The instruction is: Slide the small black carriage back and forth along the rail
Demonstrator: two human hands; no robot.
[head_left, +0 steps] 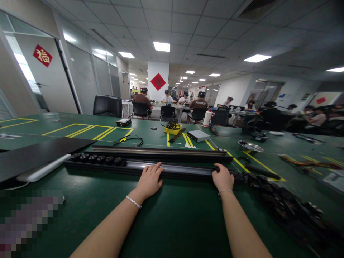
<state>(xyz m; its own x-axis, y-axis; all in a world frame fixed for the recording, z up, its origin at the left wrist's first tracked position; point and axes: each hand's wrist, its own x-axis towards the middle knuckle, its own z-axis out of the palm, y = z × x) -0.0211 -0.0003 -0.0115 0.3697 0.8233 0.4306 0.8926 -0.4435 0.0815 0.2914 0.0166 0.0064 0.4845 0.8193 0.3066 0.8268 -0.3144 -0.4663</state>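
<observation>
A long black channel-shaped tray lies across the green table in front of me, with a shiny grey strip along its inside. Several dark, rounded black parts stand in a row in its left end. My left hand rests on the tray's near edge near the middle, fingers stretched over the strip and holding nothing. At the tray's right end, my right hand has its fingers curled around a small black part, partly hidden by the fingers. A second long black rail lies parallel just behind.
A heap of black parts spreads to the right. On the left are a black panel and a white bar. Farther back are a yellow box of cables, a grey box and a metal bowl. People sit at distant tables.
</observation>
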